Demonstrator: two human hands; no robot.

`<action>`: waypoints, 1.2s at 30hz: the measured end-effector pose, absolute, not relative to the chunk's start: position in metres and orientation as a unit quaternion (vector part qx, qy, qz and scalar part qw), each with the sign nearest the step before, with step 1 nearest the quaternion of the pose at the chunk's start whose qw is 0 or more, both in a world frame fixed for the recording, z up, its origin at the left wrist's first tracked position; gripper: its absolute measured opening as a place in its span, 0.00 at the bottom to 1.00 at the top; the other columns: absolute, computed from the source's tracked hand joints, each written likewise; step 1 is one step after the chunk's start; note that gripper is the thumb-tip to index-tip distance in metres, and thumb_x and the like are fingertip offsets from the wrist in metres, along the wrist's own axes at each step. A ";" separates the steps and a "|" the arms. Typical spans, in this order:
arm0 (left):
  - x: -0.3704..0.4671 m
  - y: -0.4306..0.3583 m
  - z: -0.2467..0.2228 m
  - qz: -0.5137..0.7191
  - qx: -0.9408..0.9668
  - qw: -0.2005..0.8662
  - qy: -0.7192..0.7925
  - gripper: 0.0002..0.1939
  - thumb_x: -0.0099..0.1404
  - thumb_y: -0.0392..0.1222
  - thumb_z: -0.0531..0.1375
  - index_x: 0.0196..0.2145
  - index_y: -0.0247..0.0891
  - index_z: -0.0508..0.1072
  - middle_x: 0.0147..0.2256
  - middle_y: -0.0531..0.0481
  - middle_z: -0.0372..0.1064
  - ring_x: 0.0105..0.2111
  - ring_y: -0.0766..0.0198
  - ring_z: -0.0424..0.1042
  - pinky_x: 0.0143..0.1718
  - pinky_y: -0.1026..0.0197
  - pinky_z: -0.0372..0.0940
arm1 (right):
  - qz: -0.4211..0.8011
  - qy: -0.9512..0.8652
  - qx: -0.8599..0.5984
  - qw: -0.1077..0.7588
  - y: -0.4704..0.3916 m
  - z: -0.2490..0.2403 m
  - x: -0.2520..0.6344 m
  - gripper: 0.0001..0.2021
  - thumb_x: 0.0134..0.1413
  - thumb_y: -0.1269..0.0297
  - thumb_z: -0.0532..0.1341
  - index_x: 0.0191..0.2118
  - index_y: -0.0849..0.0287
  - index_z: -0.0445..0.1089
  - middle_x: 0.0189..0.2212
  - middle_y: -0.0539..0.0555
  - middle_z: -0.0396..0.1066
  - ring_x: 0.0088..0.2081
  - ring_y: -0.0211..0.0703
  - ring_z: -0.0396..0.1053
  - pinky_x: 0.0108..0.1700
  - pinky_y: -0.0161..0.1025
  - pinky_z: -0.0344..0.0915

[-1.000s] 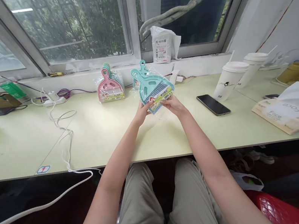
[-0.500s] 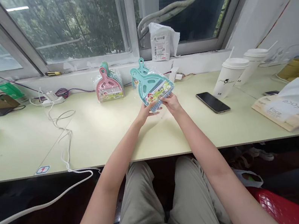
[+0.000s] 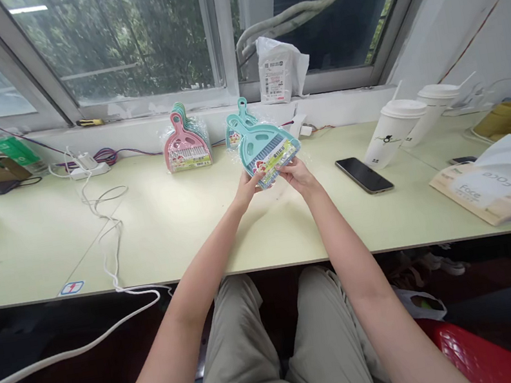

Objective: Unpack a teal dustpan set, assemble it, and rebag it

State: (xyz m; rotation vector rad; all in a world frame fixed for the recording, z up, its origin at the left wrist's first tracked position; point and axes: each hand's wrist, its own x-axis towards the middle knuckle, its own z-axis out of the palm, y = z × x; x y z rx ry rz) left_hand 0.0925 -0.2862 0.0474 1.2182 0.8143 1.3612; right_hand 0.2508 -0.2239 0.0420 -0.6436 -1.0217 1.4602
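A teal dustpan and brush set (image 3: 263, 144) in clear wrapping is held up over the table, tilted with its handle to the upper left. My left hand (image 3: 248, 189) grips its lower left edge, and my right hand (image 3: 296, 175) grips its lower right edge. Behind it, another teal dustpan set (image 3: 243, 112) stands against the wall, partly hidden by the held one. To the left stands a stack of wrapped dustpan sets with a pink one (image 3: 185, 144) in front.
A black phone (image 3: 364, 174) lies right of my hands, near two white lidded cups (image 3: 393, 132). A paper bag (image 3: 494, 184) is at the far right. White cables (image 3: 114, 241) and a power strip (image 3: 90, 170) lie on the left.
The held dustpan set has turned slightly, its label facing me more. The fingers of my left hand have closed in more around its lower edge.
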 end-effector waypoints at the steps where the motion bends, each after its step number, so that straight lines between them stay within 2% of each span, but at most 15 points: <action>1: 0.093 -0.287 0.048 0.573 0.513 0.541 0.342 0.24 0.58 0.43 0.62 0.51 0.38 0.62 0.51 0.42 0.68 0.46 0.54 0.72 0.46 0.46 0.69 | 0.627 -0.438 -0.275 0.583 -0.224 0.043 0.251 0.22 0.32 0.78 0.70 0.36 0.55 0.67 0.34 0.48 0.77 0.47 0.45 0.73 0.54 0.45 0.70; 4: 0.092 -0.287 0.049 0.578 0.508 0.535 0.348 0.23 0.58 0.42 0.61 0.51 0.38 0.62 0.50 0.42 0.69 0.44 0.55 0.73 0.45 0.48 0.70 | 0.628 -0.433 -0.269 0.588 -0.226 0.044 0.249 0.21 0.32 0.78 0.70 0.36 0.55 0.67 0.33 0.48 0.77 0.46 0.45 0.74 0.54 0.45 0.70; 8: 0.091 -0.283 0.047 0.588 0.497 0.524 0.363 0.22 0.58 0.40 0.60 0.49 0.36 0.63 0.46 0.43 0.71 0.38 0.57 0.75 0.41 0.49 0.72 | 0.621 -0.441 -0.278 0.585 -0.227 0.045 0.245 0.20 0.34 0.77 0.70 0.37 0.55 0.67 0.35 0.48 0.77 0.45 0.44 0.74 0.53 0.43 0.71; 11: 0.087 -0.277 0.045 0.591 0.484 0.524 0.378 0.19 0.57 0.38 0.59 0.47 0.34 0.65 0.41 0.43 0.73 0.34 0.59 0.75 0.39 0.50 0.73 | 0.627 -0.464 -0.290 0.554 -0.224 0.042 0.249 0.15 0.41 0.70 0.69 0.37 0.57 0.68 0.36 0.51 0.77 0.44 0.44 0.74 0.51 0.43 0.72; 14: 0.077 -0.272 0.045 0.608 0.454 0.520 0.392 0.19 0.55 0.35 0.57 0.46 0.31 0.67 0.40 0.42 0.73 0.33 0.59 0.75 0.38 0.51 0.73 | 0.613 -0.479 -0.354 0.519 -0.218 0.037 0.261 0.08 0.50 0.64 0.64 0.37 0.61 0.70 0.33 0.57 0.77 0.42 0.46 0.75 0.49 0.45 0.73; 16: 0.066 -0.269 0.047 0.623 0.427 0.523 0.395 0.21 0.54 0.33 0.56 0.47 0.31 0.66 0.42 0.42 0.73 0.34 0.59 0.75 0.37 0.53 0.73 | 0.525 -0.493 -0.440 0.536 -0.215 0.034 0.269 0.08 0.53 0.67 0.60 0.39 0.64 0.71 0.35 0.60 0.76 0.40 0.46 0.76 0.48 0.47 0.73; 18: 0.055 -0.268 0.048 0.623 0.411 0.534 0.397 0.23 0.53 0.33 0.56 0.49 0.32 0.65 0.43 0.41 0.73 0.34 0.59 0.75 0.36 0.56 0.74 | 0.358 -0.548 -0.503 0.565 -0.215 0.033 0.273 0.15 0.52 0.72 0.59 0.47 0.62 0.69 0.45 0.61 0.73 0.45 0.47 0.74 0.50 0.50 0.71; 21: 0.041 -0.267 0.049 0.597 0.428 0.555 0.391 0.24 0.52 0.32 0.56 0.49 0.31 0.67 0.44 0.41 0.73 0.31 0.61 0.75 0.33 0.58 0.73 | 0.109 -0.684 -0.484 0.535 -0.220 0.034 0.273 0.30 0.47 0.77 0.59 0.58 0.52 0.62 0.60 0.57 0.60 0.60 0.50 0.60 0.59 0.55 0.62; 23: 0.037 -0.267 0.048 0.576 0.446 0.567 0.385 0.22 0.53 0.33 0.57 0.48 0.31 0.68 0.43 0.41 0.74 0.30 0.62 0.75 0.32 0.60 0.73 | 0.037 -0.739 -0.444 0.505 -0.223 0.035 0.269 0.31 0.48 0.77 0.60 0.59 0.48 0.63 0.62 0.52 0.58 0.63 0.48 0.53 0.63 0.54 0.56; 26: 0.034 -0.265 0.044 0.554 0.452 0.584 0.384 0.20 0.54 0.35 0.58 0.46 0.31 0.69 0.42 0.42 0.74 0.29 0.64 0.74 0.30 0.63 0.72 | 0.047 -0.748 -0.419 0.512 -0.224 0.036 0.267 0.17 0.52 0.72 0.61 0.47 0.47 0.75 0.57 0.48 0.65 0.61 0.47 0.57 0.62 0.51 0.57; 28: 0.031 -0.263 0.041 0.544 0.447 0.596 0.387 0.20 0.54 0.35 0.59 0.46 0.31 0.70 0.42 0.42 0.74 0.29 0.64 0.74 0.29 0.64 0.72 | 0.090 -0.731 -0.414 0.535 -0.223 0.036 0.269 0.11 0.54 0.68 0.61 0.39 0.47 0.78 0.53 0.48 0.70 0.58 0.47 0.61 0.61 0.51 0.58; 33: 0.018 -0.260 0.037 0.499 0.427 0.614 0.437 0.14 0.56 0.35 0.59 0.42 0.32 0.69 0.36 0.44 0.74 0.25 0.66 0.73 0.23 0.67 0.68 | 0.246 -0.677 -0.359 0.593 -0.222 0.037 0.272 0.07 0.50 0.59 0.65 0.36 0.49 0.79 0.45 0.50 0.76 0.53 0.46 0.68 0.59 0.49 0.60; 36: 0.018 -0.263 0.038 0.463 0.445 0.620 0.451 0.13 0.57 0.36 0.61 0.41 0.34 0.68 0.32 0.47 0.73 0.23 0.66 0.72 0.24 0.65 0.68 | 0.309 -0.640 -0.348 0.611 -0.221 0.037 0.271 0.07 0.48 0.58 0.66 0.33 0.52 0.79 0.45 0.51 0.76 0.52 0.46 0.69 0.59 0.47 0.60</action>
